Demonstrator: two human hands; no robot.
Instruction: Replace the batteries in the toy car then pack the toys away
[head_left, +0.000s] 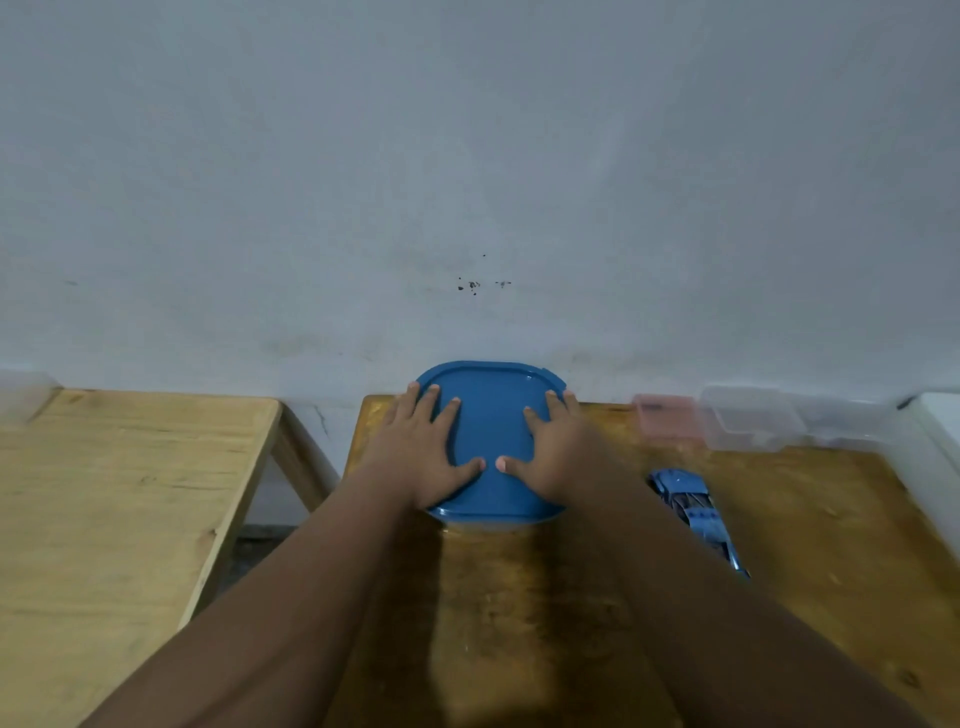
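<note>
Both hands lie flat, fingers spread, on a blue lid (491, 421) at the far edge of the brown surface (810, 571), against the wall (467, 156): the left hand (423, 449) on its left side, the right hand (553, 452) on its right, thumbs nearly meeting, neither one gripping anything. A blue toy car (688, 506) sits on the surface just right of the right forearm, partly hidden by it. Clear boxes (753, 418) and a pink box (665, 415) stand along the wall to the right; a paler table (119, 493) stands apart to the left.

Bare table (519, 623) lies open before the blue lid (493, 415); clear boxes (748, 421) crowd its far right.
</note>
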